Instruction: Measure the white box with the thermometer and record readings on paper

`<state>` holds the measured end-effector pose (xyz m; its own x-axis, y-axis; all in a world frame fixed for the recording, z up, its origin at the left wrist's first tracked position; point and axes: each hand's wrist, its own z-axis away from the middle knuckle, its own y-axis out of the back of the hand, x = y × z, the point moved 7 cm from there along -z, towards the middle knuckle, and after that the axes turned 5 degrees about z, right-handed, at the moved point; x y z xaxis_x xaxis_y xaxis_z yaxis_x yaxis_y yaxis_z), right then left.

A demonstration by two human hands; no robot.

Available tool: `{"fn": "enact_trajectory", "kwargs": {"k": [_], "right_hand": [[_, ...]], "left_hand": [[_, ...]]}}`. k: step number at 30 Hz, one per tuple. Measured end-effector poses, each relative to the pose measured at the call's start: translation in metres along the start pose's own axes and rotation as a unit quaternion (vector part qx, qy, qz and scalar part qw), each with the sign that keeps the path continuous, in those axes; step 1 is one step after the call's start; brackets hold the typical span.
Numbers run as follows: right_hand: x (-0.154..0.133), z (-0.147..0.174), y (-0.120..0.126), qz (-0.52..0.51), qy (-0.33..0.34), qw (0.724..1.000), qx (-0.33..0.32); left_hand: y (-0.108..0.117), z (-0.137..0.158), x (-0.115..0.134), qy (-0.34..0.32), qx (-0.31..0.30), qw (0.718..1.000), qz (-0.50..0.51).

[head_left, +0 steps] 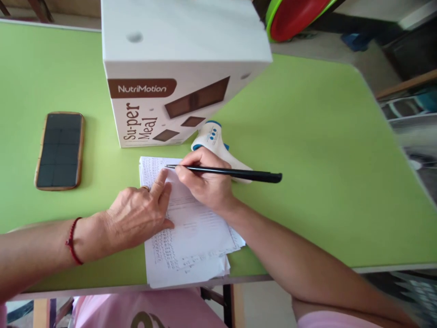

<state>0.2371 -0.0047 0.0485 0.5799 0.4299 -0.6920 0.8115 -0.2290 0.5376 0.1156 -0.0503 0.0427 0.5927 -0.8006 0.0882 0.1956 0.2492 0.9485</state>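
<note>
A black pen (235,172) is gripped in my right hand (208,182), its tip touching or just over the top part of the written-on paper (191,214). My left hand (136,216) lies on the left side of the sheets with the fingers extended and nothing held. Its index fingertip reaches close to the pen tip. Several loose sheets are stacked unevenly, covered with handwriting and print; both hands hide part of the text. Just behind my right hand lies a white and blue infrared thermometer (210,136), partly covered by that hand.
A tall white NutriMotion box (136,116) stands behind the paper. To the left a phone (61,150) in a brownish case lies screen up on the green table (317,159). Beyond the table's far edge are red and green basins (295,18).
</note>
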Motion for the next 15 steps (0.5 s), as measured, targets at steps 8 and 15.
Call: {"fn": "enact_trajectory", "kwargs": {"k": [8, 15], "right_hand": [[0.0029, 0.0062, -0.0051, 0.02, 0.01, 0.999, -0.035], [0.0036, 0.0078, -0.0055, 0.03, 0.001, 0.999, -0.046]], "left_hand": [[0.0004, 0.0041, 0.001, -0.033, 0.109, 0.993, -0.019], [0.0031, 0.0074, 0.0017, -0.04, 0.159, 0.986, -0.017]]}}
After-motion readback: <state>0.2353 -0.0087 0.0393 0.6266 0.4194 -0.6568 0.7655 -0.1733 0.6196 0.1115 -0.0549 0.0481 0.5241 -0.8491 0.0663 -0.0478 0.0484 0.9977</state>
